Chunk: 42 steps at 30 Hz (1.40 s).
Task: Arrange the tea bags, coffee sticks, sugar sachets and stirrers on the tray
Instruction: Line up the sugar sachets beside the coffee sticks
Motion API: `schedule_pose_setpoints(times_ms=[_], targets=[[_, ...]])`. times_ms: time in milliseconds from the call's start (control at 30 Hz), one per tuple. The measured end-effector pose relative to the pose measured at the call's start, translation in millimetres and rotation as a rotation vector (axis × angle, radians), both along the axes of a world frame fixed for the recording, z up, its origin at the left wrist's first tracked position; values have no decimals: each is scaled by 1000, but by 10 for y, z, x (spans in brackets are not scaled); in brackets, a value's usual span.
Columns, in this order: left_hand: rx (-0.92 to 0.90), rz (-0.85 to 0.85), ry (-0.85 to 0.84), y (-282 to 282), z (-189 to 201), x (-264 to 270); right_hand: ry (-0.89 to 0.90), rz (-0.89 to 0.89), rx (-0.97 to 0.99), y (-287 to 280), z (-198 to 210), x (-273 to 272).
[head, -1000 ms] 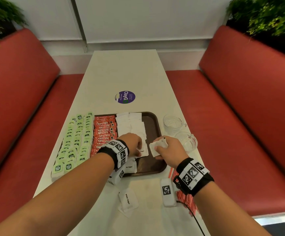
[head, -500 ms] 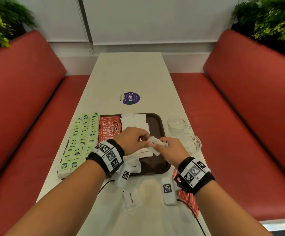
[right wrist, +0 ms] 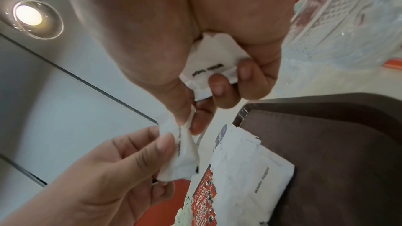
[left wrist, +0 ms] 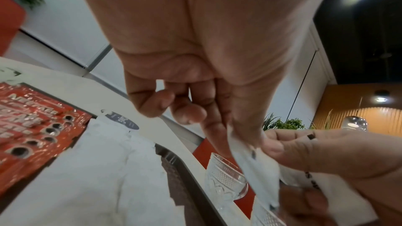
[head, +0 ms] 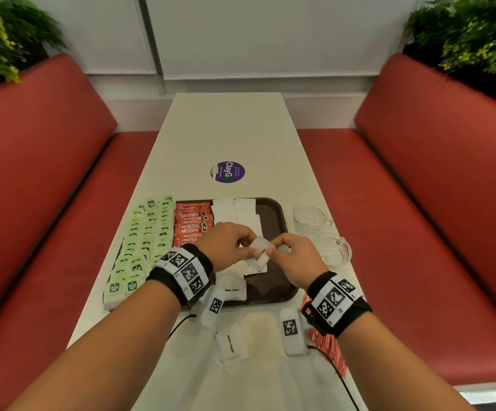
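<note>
Over the brown tray (head: 275,216), my left hand (head: 251,247) and right hand (head: 274,248) both pinch one white sugar sachet (head: 260,253) between them. The right wrist view shows my right hand (right wrist: 191,123) also gripping a second sachet (right wrist: 208,64) in its curled fingers. On the tray lie red coffee sticks (head: 191,223) and rows of white sugar sachets (head: 234,212). Green tea bags (head: 145,238) lie in rows at the tray's left. Loose sachets (head: 231,347) lie on the table in front of the tray. Red striped stirrers (head: 328,347) lie under my right wrist.
Two empty glass cups (head: 310,216) (head: 332,250) stand right of the tray near the table edge. A purple sticker (head: 228,172) marks the white table (head: 226,129) beyond the tray. Red benches run along both sides. Cables trail from both wristbands.
My left hand has lifted off the tray's sachets and met the right hand. It now pinches the sachet that the right hand was holding alone.
</note>
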<state>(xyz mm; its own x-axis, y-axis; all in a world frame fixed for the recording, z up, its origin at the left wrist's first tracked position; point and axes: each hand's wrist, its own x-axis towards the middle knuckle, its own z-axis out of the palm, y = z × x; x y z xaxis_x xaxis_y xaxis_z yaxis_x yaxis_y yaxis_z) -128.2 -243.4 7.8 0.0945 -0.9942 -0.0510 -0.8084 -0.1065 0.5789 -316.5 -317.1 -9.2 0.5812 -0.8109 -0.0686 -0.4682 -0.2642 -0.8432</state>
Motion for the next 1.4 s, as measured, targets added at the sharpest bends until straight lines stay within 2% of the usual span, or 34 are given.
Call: schedule_pose_setpoints(times_ms=[100,200,333,433,567,700,767,933,1067,1133,1200,1400], targets=[[-11,47,-10,-22,-50,4,6,-20,50,-14,-29,-13],[-41,145,15,-98,-107,29,2,-76,200,13,-37,-42],[156,68,-96,-190,-220,-28,-70,-156,286,12,-26,-84],[265,-9,-137,-237,-328,-130,-61,-173,281,-7,14,-115],[298,26,-214,-289,-422,-162,-101,-149,304,2,41,-182],[305,49,-289,-334,-433,-124,-21,-88,122,-15,2,-218],[314,54,-302,-344,-445,-108,-28,-75,103,-7,-1,-220],[271,76,-274,-299,-406,-105,-73,-82,128,-24,-33,-212],[64,84,-100,-110,-245,-106,-112,-98,212,-11,-41,-207],[35,41,-71,46,-156,-108,-110,-106,237,14,-35,-208],[112,-61,-93,238,-97,-126,-110,-109,246,40,-33,-203],[403,-426,-379,710,-253,-283,-173,-98,403,185,-43,-170]])
